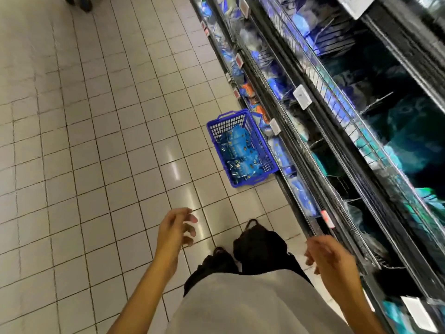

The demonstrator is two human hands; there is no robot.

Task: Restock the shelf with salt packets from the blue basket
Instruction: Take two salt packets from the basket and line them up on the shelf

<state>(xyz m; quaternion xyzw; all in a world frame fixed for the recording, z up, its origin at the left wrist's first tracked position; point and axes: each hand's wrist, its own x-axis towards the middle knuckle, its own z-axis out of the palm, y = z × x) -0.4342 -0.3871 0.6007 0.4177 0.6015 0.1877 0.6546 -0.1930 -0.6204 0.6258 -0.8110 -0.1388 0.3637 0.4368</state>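
Far ahead on floor, blue basket (241,148) w/ salt packets (240,153) sits beside shelf (320,131); left hand (177,227) & right hand (328,254) loose, holding nothing — risk: kicking basket while approaching.

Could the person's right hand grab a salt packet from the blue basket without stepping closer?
Probably not. The right hand hangs empty near the body, while the blue basket sits on the floor ahead, beside the shelf. Nothing blocks it, though.

Left hand (177,226), right hand (328,255) — loose, empty
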